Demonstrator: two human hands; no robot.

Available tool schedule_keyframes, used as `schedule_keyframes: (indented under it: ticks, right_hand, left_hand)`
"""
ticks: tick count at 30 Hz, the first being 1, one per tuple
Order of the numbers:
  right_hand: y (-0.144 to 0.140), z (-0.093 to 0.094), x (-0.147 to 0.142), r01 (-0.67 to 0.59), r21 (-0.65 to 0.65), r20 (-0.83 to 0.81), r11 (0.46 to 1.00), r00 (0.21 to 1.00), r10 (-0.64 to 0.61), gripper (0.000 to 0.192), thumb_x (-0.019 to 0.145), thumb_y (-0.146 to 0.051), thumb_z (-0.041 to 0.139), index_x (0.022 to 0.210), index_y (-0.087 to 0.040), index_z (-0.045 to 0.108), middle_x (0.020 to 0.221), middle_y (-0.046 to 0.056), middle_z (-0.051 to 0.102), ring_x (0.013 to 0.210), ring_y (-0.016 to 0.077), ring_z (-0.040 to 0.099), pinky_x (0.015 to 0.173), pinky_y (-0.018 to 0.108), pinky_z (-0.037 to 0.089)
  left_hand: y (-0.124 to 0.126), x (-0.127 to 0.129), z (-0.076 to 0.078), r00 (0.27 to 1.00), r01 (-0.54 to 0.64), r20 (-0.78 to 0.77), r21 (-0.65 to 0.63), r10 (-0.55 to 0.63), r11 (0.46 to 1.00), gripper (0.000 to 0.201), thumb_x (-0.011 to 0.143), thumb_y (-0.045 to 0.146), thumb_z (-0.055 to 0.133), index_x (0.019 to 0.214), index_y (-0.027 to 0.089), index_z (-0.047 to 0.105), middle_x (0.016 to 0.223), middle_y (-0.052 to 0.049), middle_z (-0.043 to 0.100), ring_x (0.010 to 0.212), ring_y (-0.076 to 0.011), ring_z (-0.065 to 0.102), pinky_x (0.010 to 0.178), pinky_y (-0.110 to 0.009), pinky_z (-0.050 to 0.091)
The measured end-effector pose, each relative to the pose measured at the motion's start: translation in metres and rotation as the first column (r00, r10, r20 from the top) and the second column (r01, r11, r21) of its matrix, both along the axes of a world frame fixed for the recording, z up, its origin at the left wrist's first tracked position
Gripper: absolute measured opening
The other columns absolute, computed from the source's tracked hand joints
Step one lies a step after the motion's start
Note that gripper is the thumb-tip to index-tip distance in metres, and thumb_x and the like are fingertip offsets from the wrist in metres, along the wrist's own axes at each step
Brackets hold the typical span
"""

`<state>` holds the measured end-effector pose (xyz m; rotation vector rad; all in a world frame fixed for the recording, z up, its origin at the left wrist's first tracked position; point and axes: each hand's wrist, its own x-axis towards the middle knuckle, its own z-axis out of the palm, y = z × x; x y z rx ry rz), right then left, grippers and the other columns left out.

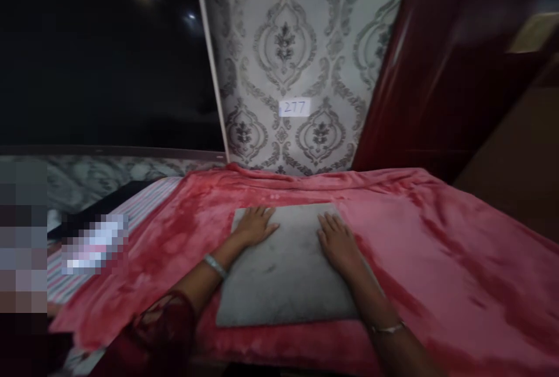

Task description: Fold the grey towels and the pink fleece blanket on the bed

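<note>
I see a grey folded cloth (286, 266) lying flat mid-way on the red blanket (437, 249). My left hand (254, 225) rests at its 11 o'clock corner, my right hand (338, 243) at 1 o'clock, fingers spread flat, gripping nothing. Open blanket runs wide toward 3 o'clock; the near edge drops off at 6. At 9 o'clock a striped sheet (144, 202) is partly blurred. The label (294, 107) on the wallpaper reads 277.

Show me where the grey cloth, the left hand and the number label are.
grey cloth (286, 275): head view, bare middle of the folded cloth.
left hand (255, 225): head view, back of the hand.
number label (294, 107): head view, centre of the white tag.
</note>
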<state>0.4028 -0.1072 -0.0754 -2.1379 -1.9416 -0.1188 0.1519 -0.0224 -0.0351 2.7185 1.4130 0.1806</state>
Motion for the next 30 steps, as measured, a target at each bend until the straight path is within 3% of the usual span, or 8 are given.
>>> schedule_keyframes:
  ticks: [5,7,10,14,19,23,30]
  right_hand:
    - [0.008,-0.025,0.01,-0.036,0.086,0.053,0.996,0.998,0.031,0.057,0.099,-0.034,0.024,0.148,-0.016,0.047,0.155,0.01,0.043,0.143,0.0287,0.037,0.114,0.049,0.031]
    - [0.011,-0.034,0.014,-0.048,0.115,0.054,0.992,0.998,0.042,0.06,0.098,-0.037,0.022,0.147,-0.015,0.048,0.154,0.011,0.044,0.142,0.0293,0.038,0.113,0.049,0.033]
    - [0.014,-0.043,0.017,-0.055,0.149,0.045,0.987,0.998,0.049,0.064,0.096,-0.039,0.019,0.146,-0.013,0.049,0.153,0.012,0.045,0.142,0.0299,0.039,0.112,0.05,0.035]
    - [0.016,-0.046,0.02,-0.062,0.164,0.022,0.985,0.998,0.059,0.068,0.094,-0.043,0.017,0.144,-0.013,0.052,0.152,0.012,0.046,0.142,0.0301,0.039,0.111,0.051,0.037]
    - [0.016,-0.046,0.021,-0.07,0.184,-0.003,0.98,0.997,0.071,0.072,0.093,-0.047,0.013,0.143,-0.013,0.052,0.15,0.012,0.048,0.14,0.0308,0.04,0.109,0.052,0.038]
    - [0.016,-0.047,0.024,-0.082,0.198,-0.022,0.977,0.996,0.088,0.073,0.093,-0.049,0.013,0.142,-0.012,0.053,0.15,0.013,0.048,0.14,0.0322,0.041,0.108,0.053,0.039]
    - [0.021,-0.051,0.028,-0.126,0.243,-0.123,0.962,0.979,0.16,0.075,0.09,-0.054,0.022,0.139,-0.007,0.056,0.148,0.018,0.05,0.139,0.038,0.042,0.108,0.06,0.038]
  left_hand:
    - [0.007,-0.004,0.011,0.999,-0.047,-0.023,-0.08,0.045,0.996,0.062,0.097,0.054,0.037,0.15,0.022,0.039,0.152,-0.014,0.045,0.141,-0.0287,0.04,0.118,-0.048,0.026]
    - [0.016,-0.001,0.017,0.997,-0.064,-0.042,-0.149,0.058,0.987,0.06,0.095,0.055,0.043,0.145,0.022,0.047,0.149,-0.013,0.049,0.138,-0.0293,0.044,0.116,-0.046,0.031]
    - [0.036,0.007,0.027,0.996,-0.082,-0.066,-0.292,0.066,0.953,0.058,0.089,0.057,0.054,0.128,0.016,0.063,0.134,-0.016,0.062,0.124,-0.0302,0.058,0.104,-0.04,0.044]
    - [0.06,0.022,0.035,0.998,-0.057,-0.031,-0.435,0.048,0.899,0.064,0.084,0.062,0.059,0.12,0.01,0.067,0.126,-0.016,0.068,0.111,-0.0286,0.065,0.096,-0.035,0.049]
    - [0.08,0.042,0.033,0.998,-0.034,0.021,-0.553,0.054,0.832,0.068,0.069,0.059,0.077,0.108,0.005,0.071,0.122,-0.019,0.069,0.108,-0.031,0.066,0.092,-0.036,0.051]
    - [0.085,0.045,0.029,0.991,-0.027,0.087,-0.612,0.101,0.79,0.062,0.06,0.058,0.083,0.097,0.009,0.074,0.11,-0.013,0.074,0.097,-0.029,0.068,0.087,-0.035,0.053]
    - [0.071,0.033,0.01,0.953,-0.018,0.236,-0.585,0.191,0.811,0.056,0.064,0.063,0.078,0.09,0.013,0.073,0.1,-0.009,0.074,0.092,-0.0251,0.069,0.078,-0.03,0.054]
